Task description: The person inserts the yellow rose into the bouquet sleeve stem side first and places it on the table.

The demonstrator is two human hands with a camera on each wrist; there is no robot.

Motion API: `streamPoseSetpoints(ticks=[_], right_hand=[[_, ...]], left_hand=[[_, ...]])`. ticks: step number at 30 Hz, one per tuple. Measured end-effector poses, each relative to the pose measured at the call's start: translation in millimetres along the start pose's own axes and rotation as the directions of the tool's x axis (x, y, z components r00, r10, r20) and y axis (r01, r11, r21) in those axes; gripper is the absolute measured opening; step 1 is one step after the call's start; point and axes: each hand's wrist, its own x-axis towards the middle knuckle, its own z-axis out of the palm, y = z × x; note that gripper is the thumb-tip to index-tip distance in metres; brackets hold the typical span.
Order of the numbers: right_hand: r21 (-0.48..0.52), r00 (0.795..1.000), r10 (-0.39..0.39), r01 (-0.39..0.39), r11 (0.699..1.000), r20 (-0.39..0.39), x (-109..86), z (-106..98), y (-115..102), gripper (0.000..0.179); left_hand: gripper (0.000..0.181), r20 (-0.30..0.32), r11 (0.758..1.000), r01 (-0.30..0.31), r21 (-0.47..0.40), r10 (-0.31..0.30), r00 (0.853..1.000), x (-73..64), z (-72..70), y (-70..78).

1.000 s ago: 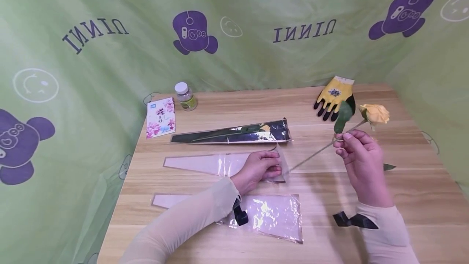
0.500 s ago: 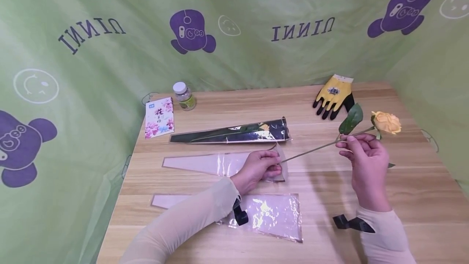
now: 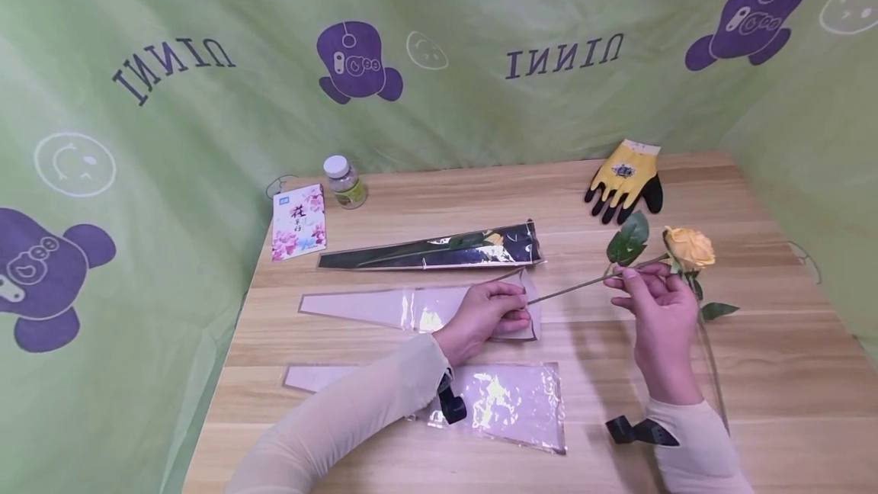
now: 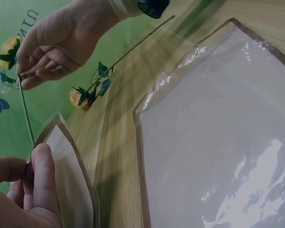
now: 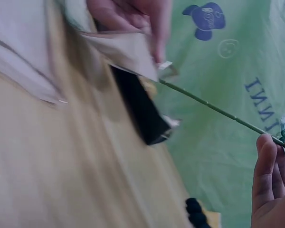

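Note:
My right hand (image 3: 661,311) pinches the green stem of a yellow rose (image 3: 689,248) just below its bloom, beside a leaf. The stem slants down left into the mouth of a pale flower sleeve (image 3: 370,307), the middle one on the table. At that wide mouth my left hand (image 3: 483,315) pinches the sleeve's edge between thumb and fingers, and the mouth gapes in the left wrist view. The stem's lower end is hidden behind the left fingers. A second yellow rose (image 4: 80,97) lies on the table, partly behind the right hand in the head view.
A filled black sleeve (image 3: 480,246) holding a rose lies behind the middle one. Another pale sleeve (image 3: 514,402) lies in front, under the left forearm. Farther back are a floral packet (image 3: 299,223), a white-capped jar (image 3: 346,183) and a yellow-and-black glove (image 3: 624,180).
The right hand first moved slightly right, then left and down with the rose. The stem's end has gone from the sleeve's mouth to behind the left fingers. The left hand stayed put.

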Motion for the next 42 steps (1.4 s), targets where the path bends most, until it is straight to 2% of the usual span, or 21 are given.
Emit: streamPoseSetpoints(ticks=[5,14,19,22,24,31,36,42], right_hand=[[-0.026,0.999,0.049,-0.049,0.998,-0.001,-3.4,-3.1,8.1,0.031],[-0.058,0.995,0.102,-0.101,0.993,0.012,-2.1,-12.2,10.5,0.015],[-0.162,0.984,0.158,-0.144,0.976,0.077,-6.3,-13.6,16.0,0.014],[-0.205,0.978,0.171,-0.144,0.968,0.117,-8.9,-14.0,18.9,0.018],[-0.193,0.976,0.167,-0.139,0.971,0.139,-9.9,-14.6,20.0,0.020],[-0.044,0.967,0.121,-0.114,0.993,0.225,-10.8,-18.2,23.1,0.020],[-0.055,0.957,0.143,-0.133,0.990,0.251,-10.8,-17.4,25.1,0.015],[-0.092,0.938,0.213,-0.195,0.976,0.273,-11.5,-14.9,28.5,0.015]], left_hand=[[0.018,-0.001,1.000,0.005,0.002,-0.005,1.000,0.1,0.5,-0.8],[0.017,-0.013,1.000,0.006,-0.006,-0.006,1.000,-0.5,-0.8,-0.2],[0.015,0.003,1.000,-0.004,-0.007,0.004,1.000,-1.9,2.5,1.2],[0.014,0.000,1.000,-0.003,-0.003,0.003,1.000,-2.3,3.7,1.8],[0.014,-0.005,1.000,-0.001,-0.001,0.001,1.000,-2.2,3.7,1.9],[0.016,-0.001,1.000,0.000,0.004,0.000,1.000,-1.7,2.0,1.8],[0.015,0.004,1.000,-0.007,0.014,0.007,1.000,-3.0,4.1,4.0],[0.016,0.018,1.000,-0.020,0.018,0.020,1.000,-3.7,8.0,6.8]])
